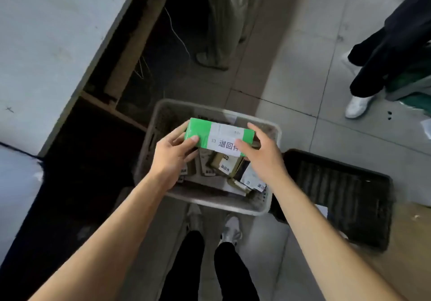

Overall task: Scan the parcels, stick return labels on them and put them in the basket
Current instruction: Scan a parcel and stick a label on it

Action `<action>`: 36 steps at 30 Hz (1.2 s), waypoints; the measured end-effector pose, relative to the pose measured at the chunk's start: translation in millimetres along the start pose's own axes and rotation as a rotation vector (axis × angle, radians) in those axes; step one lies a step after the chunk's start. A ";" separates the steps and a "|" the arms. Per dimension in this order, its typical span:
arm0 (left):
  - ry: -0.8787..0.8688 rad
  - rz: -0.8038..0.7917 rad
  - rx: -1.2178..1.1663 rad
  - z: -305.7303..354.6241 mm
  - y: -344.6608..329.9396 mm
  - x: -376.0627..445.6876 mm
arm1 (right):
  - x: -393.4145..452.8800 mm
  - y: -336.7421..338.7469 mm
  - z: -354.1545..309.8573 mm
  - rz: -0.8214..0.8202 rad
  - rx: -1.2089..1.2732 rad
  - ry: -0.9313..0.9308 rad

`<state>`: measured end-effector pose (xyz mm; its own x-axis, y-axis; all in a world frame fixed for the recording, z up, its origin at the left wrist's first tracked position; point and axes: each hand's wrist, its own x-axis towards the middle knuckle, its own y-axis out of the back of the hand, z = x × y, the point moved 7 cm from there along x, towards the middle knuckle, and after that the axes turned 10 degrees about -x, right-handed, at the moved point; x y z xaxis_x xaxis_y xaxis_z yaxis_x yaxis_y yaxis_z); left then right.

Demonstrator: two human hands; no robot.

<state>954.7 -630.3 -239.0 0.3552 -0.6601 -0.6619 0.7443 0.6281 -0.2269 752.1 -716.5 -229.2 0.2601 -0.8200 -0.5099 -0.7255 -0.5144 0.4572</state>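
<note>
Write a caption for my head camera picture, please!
Both hands, left and right, hold a green rectangular parcel with a white return label over the grey plastic basket.

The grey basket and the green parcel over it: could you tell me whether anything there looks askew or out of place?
Nothing serious. The green parcel is held level over the grey basket by the left hand and right hand, its white return label on. The labelled parcels below lie jumbled and tilted, none spilled outside.
</note>
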 end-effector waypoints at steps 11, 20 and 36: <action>0.135 -0.003 0.519 -224.3 25.4 232.4 | 169.6 -133.8 269.0 -0.034 -0.072 -0.409; 0.112 -0.036 0.815 -256.3 2.5 258.9 | 179.6 -163.4 323.8 0.055 -0.018 -0.644; -0.186 -0.189 1.767 -52.0 -34.8 51.1 | 35.6 -49.6 57.2 -0.168 -1.006 0.095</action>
<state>917.5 -664.5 -302.0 0.1614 -0.7756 -0.6103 0.3963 -0.5154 0.7598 760.9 -705.9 -311.8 0.3905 -0.7117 -0.5840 0.1844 -0.5610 0.8070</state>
